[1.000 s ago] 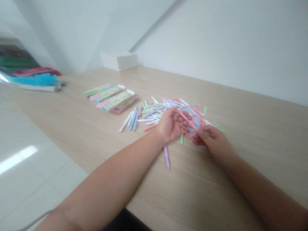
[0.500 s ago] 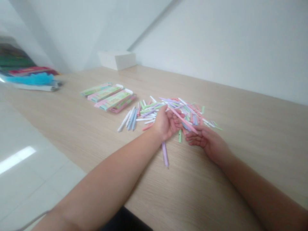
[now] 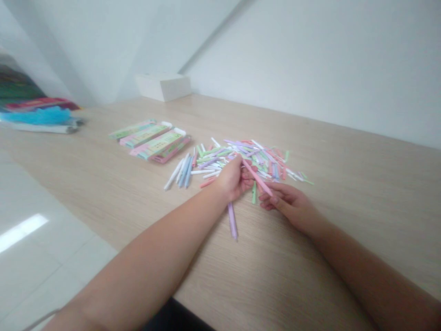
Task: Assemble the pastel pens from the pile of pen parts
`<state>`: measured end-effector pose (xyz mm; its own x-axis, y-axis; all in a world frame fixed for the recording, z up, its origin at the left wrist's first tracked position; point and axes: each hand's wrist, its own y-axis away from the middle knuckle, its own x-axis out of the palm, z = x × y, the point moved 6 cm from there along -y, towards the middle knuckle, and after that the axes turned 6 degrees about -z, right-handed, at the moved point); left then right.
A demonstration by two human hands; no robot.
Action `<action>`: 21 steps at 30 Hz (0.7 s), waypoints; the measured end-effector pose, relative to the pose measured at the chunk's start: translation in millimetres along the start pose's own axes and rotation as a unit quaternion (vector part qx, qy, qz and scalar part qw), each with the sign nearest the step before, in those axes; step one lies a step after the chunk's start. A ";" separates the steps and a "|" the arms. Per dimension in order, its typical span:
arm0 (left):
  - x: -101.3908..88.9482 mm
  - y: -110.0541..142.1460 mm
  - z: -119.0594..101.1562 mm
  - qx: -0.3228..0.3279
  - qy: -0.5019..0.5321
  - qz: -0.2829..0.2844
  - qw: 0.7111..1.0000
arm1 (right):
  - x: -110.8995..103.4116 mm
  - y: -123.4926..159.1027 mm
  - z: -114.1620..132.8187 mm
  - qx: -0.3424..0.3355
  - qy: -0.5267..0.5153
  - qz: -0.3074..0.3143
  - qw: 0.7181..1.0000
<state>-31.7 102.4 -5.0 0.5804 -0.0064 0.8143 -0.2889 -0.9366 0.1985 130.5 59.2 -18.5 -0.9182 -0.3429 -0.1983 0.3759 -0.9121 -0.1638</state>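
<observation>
A pink pen (image 3: pixel 257 177) slants between my two hands over the near side of a loose heap of pastel pens and pen parts (image 3: pixel 210 161). Its upper end is pinched by my left hand (image 3: pixel 234 177), while my right hand (image 3: pixel 287 202) grips the lower end with thumb and fingers. Below my left wrist a purple pen (image 3: pixel 233 224) lies on the table. A short green piece (image 3: pixel 254 193) rests between the hands. Left of the heap, several white and blue pens (image 3: pixel 184 171) lie side by side. My left hand and forearm hide part of the heap.
Several flat pastel packs (image 3: pixel 158 143) lie at the left on the wooden table (image 3: pixel 292 285). Behind them a white box (image 3: pixel 165 86) stands against the wall. A blue plastic bag (image 3: pixel 41 116) and other items sit at the far left.
My right thumb has closed onto the pink pen's lower end, and the pen has dropped slightly. My left fingers have curled in more. The whole view has shifted a little.
</observation>
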 end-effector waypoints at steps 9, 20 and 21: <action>7.8 9.3 -7.9 0.018 -0.097 0.047 0.994 | 14.1 0.5 1.8 -0.035 0.117 0.024 0.992; 13.6 12.5 -6.9 0.044 -0.134 0.067 0.988 | 17.8 3.0 4.8 -0.036 0.145 0.045 0.988; 13.8 12.8 -6.9 0.046 -0.140 0.063 0.987 | 17.9 3.1 6.2 -0.038 0.145 0.044 0.988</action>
<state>-32.6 92.7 12.5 0.7356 -0.2087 0.6445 -0.3092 -0.9499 0.0454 114.5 48.9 -16.5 -0.8115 -0.3309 -0.4816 0.4709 -0.8583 -0.2037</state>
